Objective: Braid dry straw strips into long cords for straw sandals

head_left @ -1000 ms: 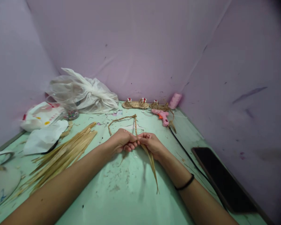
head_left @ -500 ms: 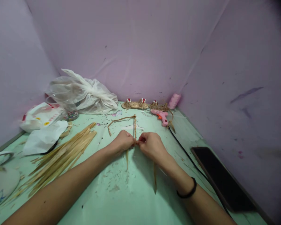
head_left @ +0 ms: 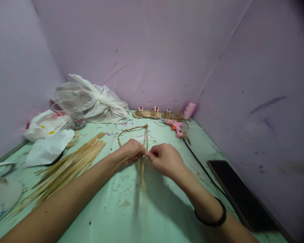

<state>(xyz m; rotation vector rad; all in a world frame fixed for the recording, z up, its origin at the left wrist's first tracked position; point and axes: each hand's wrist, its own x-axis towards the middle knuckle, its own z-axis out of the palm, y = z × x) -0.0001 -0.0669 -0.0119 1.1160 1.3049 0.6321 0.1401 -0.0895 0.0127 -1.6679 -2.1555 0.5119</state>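
Note:
A thin cord of twisted dried leaf strips (head_left: 147, 136) runs straight away from my hands, bends sharply at its far end and loops back leftward. My left hand (head_left: 133, 151) is closed on the cord's near end, its fingers pinched together. Right against it, my right hand (head_left: 166, 158) pinches the same end between thumb and fingers. Below the hands hang loose leaf strips (head_left: 142, 173), blurred by motion. The exact grip is partly hidden by the fingers. A bundle of dried leaf strips (head_left: 77, 160) lies left of my left forearm.
At the back stand woven straw pieces with red and white beads (head_left: 148, 114), a pink glue gun (head_left: 176, 127) and a pink thread spool (head_left: 189, 110). A phone (head_left: 240, 194) lies right. Plastic bags (head_left: 98, 103), white paper (head_left: 49, 146) and a bead jar (head_left: 78, 123) sit left.
My right hand has shifted slightly, its wrist turning outward. The loose strip that hung under my right wrist now hangs with the other below my hands. The view has moved a little.

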